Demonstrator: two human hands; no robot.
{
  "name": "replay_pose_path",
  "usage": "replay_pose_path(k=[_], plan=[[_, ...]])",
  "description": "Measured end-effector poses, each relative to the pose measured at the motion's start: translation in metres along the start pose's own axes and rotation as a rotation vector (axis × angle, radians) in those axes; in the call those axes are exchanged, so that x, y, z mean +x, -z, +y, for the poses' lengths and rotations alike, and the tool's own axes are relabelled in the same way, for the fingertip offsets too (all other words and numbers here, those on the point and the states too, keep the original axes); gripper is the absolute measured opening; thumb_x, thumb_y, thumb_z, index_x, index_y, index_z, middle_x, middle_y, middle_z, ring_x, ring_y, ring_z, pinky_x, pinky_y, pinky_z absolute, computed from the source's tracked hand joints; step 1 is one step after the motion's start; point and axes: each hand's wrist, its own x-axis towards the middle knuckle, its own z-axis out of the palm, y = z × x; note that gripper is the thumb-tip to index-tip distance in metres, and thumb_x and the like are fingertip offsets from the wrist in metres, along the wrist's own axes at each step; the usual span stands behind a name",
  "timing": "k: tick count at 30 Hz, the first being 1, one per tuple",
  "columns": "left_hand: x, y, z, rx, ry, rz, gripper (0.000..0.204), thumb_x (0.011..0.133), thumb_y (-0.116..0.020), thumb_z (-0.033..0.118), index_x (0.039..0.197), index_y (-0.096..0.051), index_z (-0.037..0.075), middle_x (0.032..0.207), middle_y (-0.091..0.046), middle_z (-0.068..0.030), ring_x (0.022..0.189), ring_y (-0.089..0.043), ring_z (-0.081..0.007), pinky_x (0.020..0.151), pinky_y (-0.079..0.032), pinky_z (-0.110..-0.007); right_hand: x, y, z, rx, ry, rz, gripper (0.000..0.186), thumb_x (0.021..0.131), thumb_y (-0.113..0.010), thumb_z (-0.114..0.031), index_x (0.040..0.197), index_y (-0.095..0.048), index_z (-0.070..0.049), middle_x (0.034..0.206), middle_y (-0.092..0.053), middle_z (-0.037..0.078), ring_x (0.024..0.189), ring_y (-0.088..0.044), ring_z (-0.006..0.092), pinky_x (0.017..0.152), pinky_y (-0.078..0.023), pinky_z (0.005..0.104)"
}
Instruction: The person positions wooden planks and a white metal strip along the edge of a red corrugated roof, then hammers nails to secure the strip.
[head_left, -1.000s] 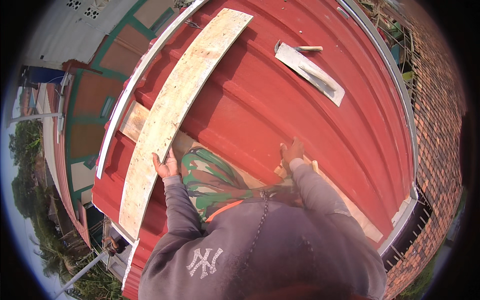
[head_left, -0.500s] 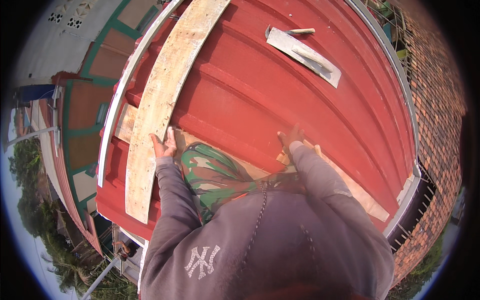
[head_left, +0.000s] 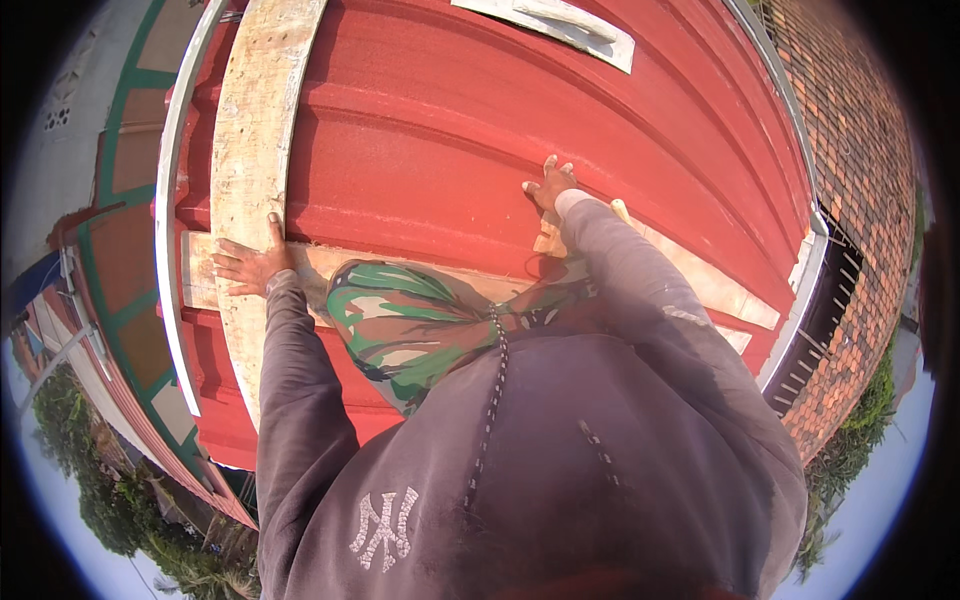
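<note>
The fingers of the left hand (head_left: 250,264) lie spread and unclenched on the long pale board (head_left: 250,130), grasping nothing; the thumb points up along it, a pose that probably steadies the plank by weight rather than grip. The fingers of the right hand (head_left: 553,186) are likewise splayed, resting on the red ribbed roof (head_left: 430,190), seemingly as a prop for the leaning body. Just below them, near the wrist, is a small piece of wood (head_left: 548,240).

The long board runs above and below the left fingers. Right beneath them it crosses over a second, crosswise board (head_left: 199,268), which likely lifts it off the ribs. Between the two hands, nearer the body, a camouflage-clad knee (head_left: 400,325) rests by that crosswise board, perhaps to spread weight. Below and right of the right fingers lies another pale board (head_left: 715,275). Farther out, beyond both hands, a flat tool with a raised handle (head_left: 590,38) lies on the roof.
</note>
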Motion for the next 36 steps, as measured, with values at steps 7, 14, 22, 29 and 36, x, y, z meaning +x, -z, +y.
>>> replay_pose_path(k=[7,14,22,29,36], plan=[[0.003,-0.007,-0.012,0.017,0.001,0.048,0.130,0.079,-0.039,0.103,0.172,-0.021,0.013,0.177,-0.017,-0.0221,0.164,-0.010,-0.0433,0.122,-0.013,-0.077,-0.018,-0.020,-0.008,0.028,0.051,0.178,0.095,0.102,-0.067,-0.041,0.171,-0.011,-0.009,0.174,-0.011,0.031,0.162,-0.016,0.0461,0.130,-0.026,0.0530],[0.015,-0.031,-0.012,0.065,-0.025,0.068,0.129,0.080,-0.038,0.103,0.171,-0.021,0.014,0.177,-0.018,-0.0206,0.164,-0.013,-0.0416,0.122,-0.014,-0.076,-0.064,-0.041,0.040,0.226,-0.029,0.682,0.043,0.089,-0.075,-0.026,0.124,-0.059,-0.006,0.123,-0.059,0.019,0.123,-0.055,0.0379,0.107,-0.047,0.0490],[0.019,-0.029,-0.009,0.128,-0.020,0.052,0.125,0.083,-0.040,0.100,0.171,-0.022,0.013,0.176,-0.019,-0.0217,0.164,-0.012,-0.0422,0.122,-0.014,-0.076,-0.046,-0.007,0.103,1.633,-0.931,0.639,0.085,0.097,-0.068,-0.051,0.149,-0.022,-0.001,0.122,-0.065,0.028,0.105,-0.071,0.0398,0.084,-0.060,0.0516],[0.017,-0.023,-0.007,0.188,-0.014,0.017,0.122,0.085,-0.040,0.098,0.171,-0.022,0.013,0.176,-0.020,-0.0211,0.163,-0.015,-0.0420,0.121,-0.018,-0.076,0.005,-0.017,0.120,1.825,-1.047,0.631,0.071,0.101,-0.064,-0.030,0.152,-0.018,-0.012,0.142,-0.054,0.021,0.107,-0.070,0.0379,0.092,-0.059,0.0549],[0.026,-0.039,-0.011,0.223,-0.021,0.048,0.120,0.086,-0.039,0.097,0.172,-0.021,0.015,0.177,-0.020,-0.0205,0.163,-0.016,-0.0419,0.120,-0.019,-0.077,0.004,-0.029,0.072,1.850,-0.844,0.502,0.062,0.104,-0.060,-0.031,0.151,-0.023,-0.014,0.119,-0.059,0.020,0.079,-0.060,0.0254,0.065,-0.058,0.0423]])
